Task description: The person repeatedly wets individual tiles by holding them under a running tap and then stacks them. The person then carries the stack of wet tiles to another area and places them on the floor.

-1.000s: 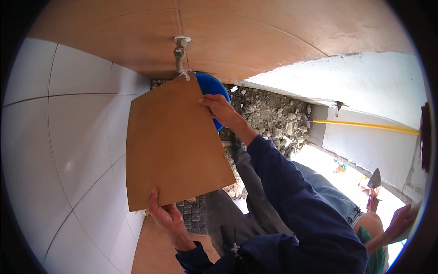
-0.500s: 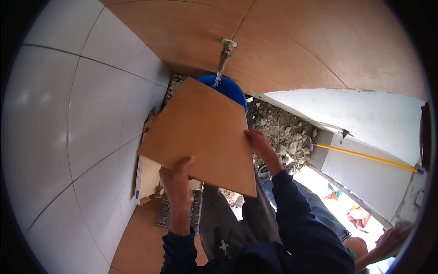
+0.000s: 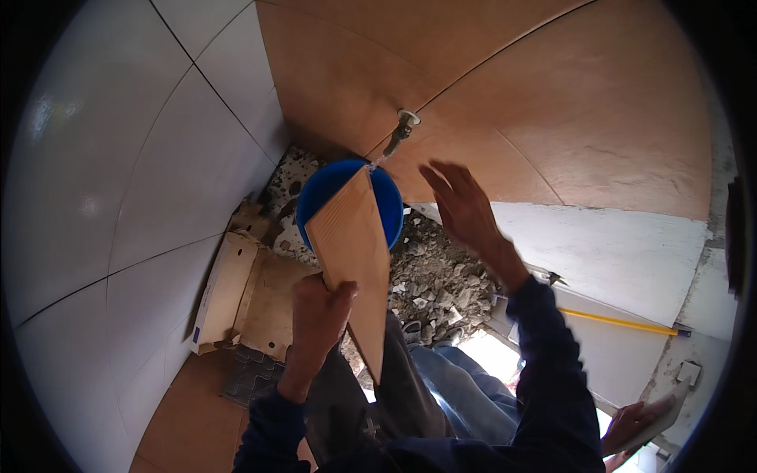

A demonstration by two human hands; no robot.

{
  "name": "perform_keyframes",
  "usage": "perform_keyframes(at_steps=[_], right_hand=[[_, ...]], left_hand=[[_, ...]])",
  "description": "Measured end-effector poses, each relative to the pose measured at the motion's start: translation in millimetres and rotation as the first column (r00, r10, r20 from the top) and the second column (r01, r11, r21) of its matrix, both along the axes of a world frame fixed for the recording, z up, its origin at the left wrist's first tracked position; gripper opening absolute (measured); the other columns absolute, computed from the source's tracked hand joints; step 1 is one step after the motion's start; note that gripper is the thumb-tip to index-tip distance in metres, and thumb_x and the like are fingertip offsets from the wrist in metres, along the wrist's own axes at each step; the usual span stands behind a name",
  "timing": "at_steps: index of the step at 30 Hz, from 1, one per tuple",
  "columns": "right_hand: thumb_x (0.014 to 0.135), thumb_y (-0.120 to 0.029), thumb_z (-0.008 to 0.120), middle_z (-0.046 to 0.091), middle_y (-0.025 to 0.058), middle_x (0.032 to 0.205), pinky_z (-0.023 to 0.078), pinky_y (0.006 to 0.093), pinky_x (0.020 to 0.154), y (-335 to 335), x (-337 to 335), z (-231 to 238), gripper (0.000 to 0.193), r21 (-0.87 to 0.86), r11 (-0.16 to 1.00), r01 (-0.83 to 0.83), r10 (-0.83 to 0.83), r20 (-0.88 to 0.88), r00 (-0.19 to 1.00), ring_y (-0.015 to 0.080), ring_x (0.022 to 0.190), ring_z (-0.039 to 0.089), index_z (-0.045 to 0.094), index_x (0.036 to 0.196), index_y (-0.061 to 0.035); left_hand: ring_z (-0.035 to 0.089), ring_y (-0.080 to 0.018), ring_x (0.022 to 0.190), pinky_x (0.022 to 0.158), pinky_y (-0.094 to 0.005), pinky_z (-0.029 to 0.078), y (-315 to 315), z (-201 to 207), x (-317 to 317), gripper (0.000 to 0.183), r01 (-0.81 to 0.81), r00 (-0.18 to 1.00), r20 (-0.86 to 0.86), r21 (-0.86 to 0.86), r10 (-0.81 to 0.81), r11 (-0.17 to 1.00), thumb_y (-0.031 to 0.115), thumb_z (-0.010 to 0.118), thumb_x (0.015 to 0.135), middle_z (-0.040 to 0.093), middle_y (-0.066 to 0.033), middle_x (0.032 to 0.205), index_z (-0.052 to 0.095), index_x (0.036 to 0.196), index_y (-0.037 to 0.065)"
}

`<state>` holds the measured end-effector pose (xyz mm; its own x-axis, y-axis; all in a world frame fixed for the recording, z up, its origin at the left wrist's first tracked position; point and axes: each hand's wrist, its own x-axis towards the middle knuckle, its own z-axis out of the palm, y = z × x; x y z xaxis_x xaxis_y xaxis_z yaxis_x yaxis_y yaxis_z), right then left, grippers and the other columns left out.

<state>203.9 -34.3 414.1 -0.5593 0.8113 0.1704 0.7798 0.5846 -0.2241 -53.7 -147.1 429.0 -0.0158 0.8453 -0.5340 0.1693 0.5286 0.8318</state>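
Right hand [image 3: 464,203], loosely spread and empty, has left the tile [image 3: 356,251] the left hand [image 3: 318,314] grips.

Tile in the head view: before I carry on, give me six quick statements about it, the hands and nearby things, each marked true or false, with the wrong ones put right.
1. The left hand grips the tile. True.
2. The right hand is off the tile. True.
3. The right hand is clenched into a fist. False: its fingers are stretched out.
4. The tile's upper end overlaps the blue bucket in this view. True.
5. The cardboard box is right of the bucket. False: the cardboard box is to its left.
6. The yellow pole stands in the bucket. False: the yellow pole is well to its right.
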Motion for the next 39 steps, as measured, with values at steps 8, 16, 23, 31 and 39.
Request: perform_keyframes(at_steps=[8,16,23,31,39], right_hand=[[0.084,-0.008,0.054,0.062,0.0117,0.110,0.053,0.0381,0.080,107,-7,-24,0.032,0.042,0.943,-0.331,0.288,0.397,0.872,0.0271,0.098,0.061,0.058,0.115,-0.0053],[0.091,-0.007,0.055,0.059,0.0149,0.083,0.050,0.0373,0.069,117,-38,12,0.020,-0.068,0.896,-0.438,0.385,0.608,0.694,0.0303,0.076,0.057,0.057,0.108,0.0016],[0.097,-0.024,0.051,0.064,0.0225,0.075,0.048,0.0482,0.056,101,-46,-14,0.025,-0.074,0.991,0.111,-0.066,0.453,0.889,0.0409,0.069,0.063,0.061,0.096,-0.0013],[0.098,-0.016,0.046,0.062,0.0206,0.087,0.048,0.0482,0.069,104,-48,4,0.019,-0.087,0.990,-0.106,0.137,0.564,0.814,0.0378,0.083,0.059,0.057,0.095,-0.0012],[0.096,-0.019,0.050,0.064,0.0239,0.077,0.049,0.0479,0.066,113,-48,-3,0.024,-0.161,0.977,0.136,-0.053,0.438,0.897,0.0405,0.076,0.064,0.062,0.092,0.0012]], left_hand=[[0.061,-0.0361,0.051,0.052,-0.0429,0.049,-35,0,-31,0.025,-0.018,0.998,-0.060,0.113,0.025,0.993,0.019,0.064,0.079,0.058,-0.0189,0.055,0.061,0.067,-0.003],[0.063,-0.0396,0.059,0.058,-0.0474,0.052,-52,1,-54,0.018,-0.034,0.996,-0.080,0.097,0.042,0.995,0.014,0.062,0.077,0.060,-0.0231,0.060,0.059,0.082,-0.003],[0.063,-0.0407,0.060,0.060,-0.0485,0.052,-74,-1,-71,0.016,-0.107,0.989,-0.093,0.094,0.115,0.990,0.013,0.061,0.076,0.059,-0.0238,0.061,0.059,0.081,-0.001],[0.062,-0.0409,0.059,0.059,-0.0483,0.052,-109,3,-95,0.024,-0.179,0.972,-0.139,0.085,0.189,0.980,0.013,0.061,0.075,0.059,-0.0223,0.060,0.062,0.094,-0.003],[0.061,-0.0379,0.054,0.054,-0.0444,0.051,-145,7,-116,0.039,-0.198,0.962,-0.182,0.043,0.202,0.979,0.012,0.063,0.075,0.058,-0.0222,0.058,0.061,0.110,-0.004]])
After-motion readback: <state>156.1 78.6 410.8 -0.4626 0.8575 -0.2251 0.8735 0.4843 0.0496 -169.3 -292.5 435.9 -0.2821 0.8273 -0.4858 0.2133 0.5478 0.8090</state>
